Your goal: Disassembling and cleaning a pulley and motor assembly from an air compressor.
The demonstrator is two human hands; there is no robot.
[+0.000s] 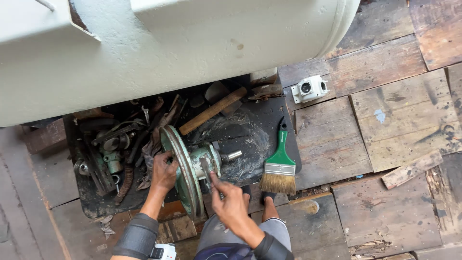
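The left hand grips the rim of a green pulley wheel that stands on edge on a dark, greasy tray on the floor. Its fingers curl closed over the far side of the rim, steadying it. The wheel is fixed to a pale green hub with a short metal shaft sticking out to the right.

The right hand sits just near of the hub, its fingers pinched shut on a thin flat metal tool, perhaps a blade or file, whose tip touches the hub. I cannot tell exactly what the tool is.

A green-handled paintbrush lies on the right edge of the tray, bristles toward the person. A wooden handle lies on the far side of the tray, and a heap of oily metal parts fills its left side. A large pale tank overhangs the far side. A small white box rests on the plank floor to the far right.

In my judgement, the main risk is the thin tool slipping off the greasy hub toward the left hand, which is close by. The wheel balances on its edge, so it could roll or tip if the left grip loosens. The 1 brush near the tray's edge could be knocked off.
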